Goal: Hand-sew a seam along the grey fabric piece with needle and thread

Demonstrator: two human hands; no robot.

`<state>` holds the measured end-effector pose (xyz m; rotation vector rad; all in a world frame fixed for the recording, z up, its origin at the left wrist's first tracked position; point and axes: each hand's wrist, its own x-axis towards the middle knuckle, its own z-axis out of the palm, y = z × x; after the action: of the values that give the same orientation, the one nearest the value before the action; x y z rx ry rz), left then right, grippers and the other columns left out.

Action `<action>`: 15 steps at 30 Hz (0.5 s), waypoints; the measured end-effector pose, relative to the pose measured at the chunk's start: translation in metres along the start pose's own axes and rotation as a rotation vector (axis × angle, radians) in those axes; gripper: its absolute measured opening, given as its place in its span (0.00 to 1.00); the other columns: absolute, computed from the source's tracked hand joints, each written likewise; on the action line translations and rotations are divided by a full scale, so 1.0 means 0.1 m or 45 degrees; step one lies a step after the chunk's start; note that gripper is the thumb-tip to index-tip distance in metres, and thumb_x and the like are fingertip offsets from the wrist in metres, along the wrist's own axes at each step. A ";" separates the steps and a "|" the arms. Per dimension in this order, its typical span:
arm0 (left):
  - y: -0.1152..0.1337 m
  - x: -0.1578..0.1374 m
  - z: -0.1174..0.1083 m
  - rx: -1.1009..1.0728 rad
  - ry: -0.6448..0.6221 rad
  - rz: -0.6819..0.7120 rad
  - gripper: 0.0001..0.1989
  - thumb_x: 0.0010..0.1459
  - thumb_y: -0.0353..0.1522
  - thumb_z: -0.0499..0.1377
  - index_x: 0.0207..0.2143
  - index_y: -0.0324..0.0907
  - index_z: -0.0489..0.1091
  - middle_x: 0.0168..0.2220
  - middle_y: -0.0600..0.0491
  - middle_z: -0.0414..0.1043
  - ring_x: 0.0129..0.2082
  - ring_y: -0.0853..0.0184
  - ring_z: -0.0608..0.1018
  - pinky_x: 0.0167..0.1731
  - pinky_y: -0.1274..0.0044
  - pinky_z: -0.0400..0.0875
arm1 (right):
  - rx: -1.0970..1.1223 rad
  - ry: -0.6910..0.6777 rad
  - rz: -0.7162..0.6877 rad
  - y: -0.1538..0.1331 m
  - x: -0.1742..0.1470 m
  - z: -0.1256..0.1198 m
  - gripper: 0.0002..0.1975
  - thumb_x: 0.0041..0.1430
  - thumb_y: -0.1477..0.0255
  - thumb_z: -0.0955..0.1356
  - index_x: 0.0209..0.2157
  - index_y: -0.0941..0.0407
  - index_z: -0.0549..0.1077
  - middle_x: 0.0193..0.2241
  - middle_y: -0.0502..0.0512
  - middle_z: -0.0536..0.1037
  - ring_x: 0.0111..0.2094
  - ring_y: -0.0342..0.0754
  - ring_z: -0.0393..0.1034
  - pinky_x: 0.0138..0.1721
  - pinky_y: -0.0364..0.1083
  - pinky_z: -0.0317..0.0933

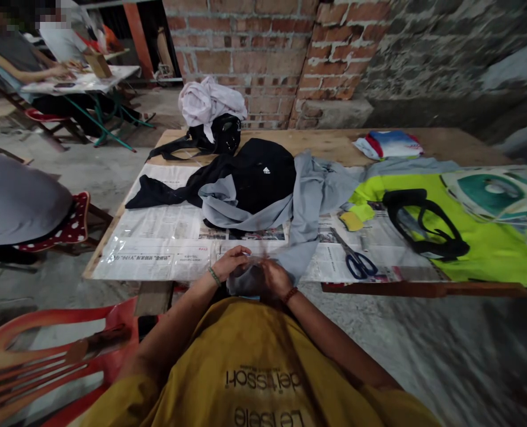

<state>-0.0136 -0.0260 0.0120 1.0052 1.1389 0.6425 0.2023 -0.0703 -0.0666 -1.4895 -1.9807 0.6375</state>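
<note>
A black and grey jacket [263, 178] with a small white logo lies bunched on the newspaper-covered table in front of me. One of its grey parts runs down over the table's near edge toward my lap. At that edge my left hand [231, 264] pinches the grey cloth, fingertips pointing right. My right hand [275, 277] is closed on the same cloth just beside it. The exact spot between the fingertips is too blurred to make out. To the right of my hands lie scissors [359, 264] with dark blue handles and a yellow pad [351, 221].
Farther right are a black strap-like object [423, 228], bright yellow-green cloth [494, 255] and an iron [489, 190]. Folded cloth [392, 145] and a black bag [221, 135] sit at the back. A red chair [112, 317] stands at my left; other people sit beyond.
</note>
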 end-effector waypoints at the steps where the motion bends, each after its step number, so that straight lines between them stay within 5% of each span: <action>1: 0.00 0.01 -0.02 -0.031 0.024 -0.006 0.13 0.59 0.35 0.70 0.45 0.43 0.76 0.27 0.59 0.74 0.27 0.68 0.76 0.36 0.75 0.73 | 0.019 -0.010 0.019 -0.01 0.00 -0.01 0.14 0.75 0.75 0.64 0.44 0.54 0.83 0.42 0.61 0.87 0.47 0.55 0.83 0.55 0.50 0.79; 8: -0.03 0.08 -0.06 0.019 0.243 -0.055 0.12 0.63 0.32 0.68 0.49 0.43 0.76 0.36 0.48 0.85 0.33 0.64 0.80 0.40 0.72 0.76 | 0.151 -0.039 0.139 -0.07 0.01 -0.12 0.12 0.75 0.73 0.64 0.39 0.54 0.80 0.36 0.59 0.84 0.42 0.52 0.80 0.51 0.49 0.78; 15: -0.09 -0.06 -0.13 0.454 0.467 0.079 0.15 0.71 0.34 0.64 0.58 0.44 0.78 0.50 0.43 0.85 0.43 0.58 0.83 0.45 0.68 0.77 | 0.340 -0.026 0.294 -0.09 0.02 -0.13 0.17 0.78 0.66 0.62 0.45 0.56 0.82 0.31 0.55 0.83 0.22 0.45 0.71 0.33 0.45 0.72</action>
<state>-0.0281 -0.0313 0.0058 1.2611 1.5885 0.7069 0.2040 -0.0703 -0.0508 -1.5581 -1.6728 0.9769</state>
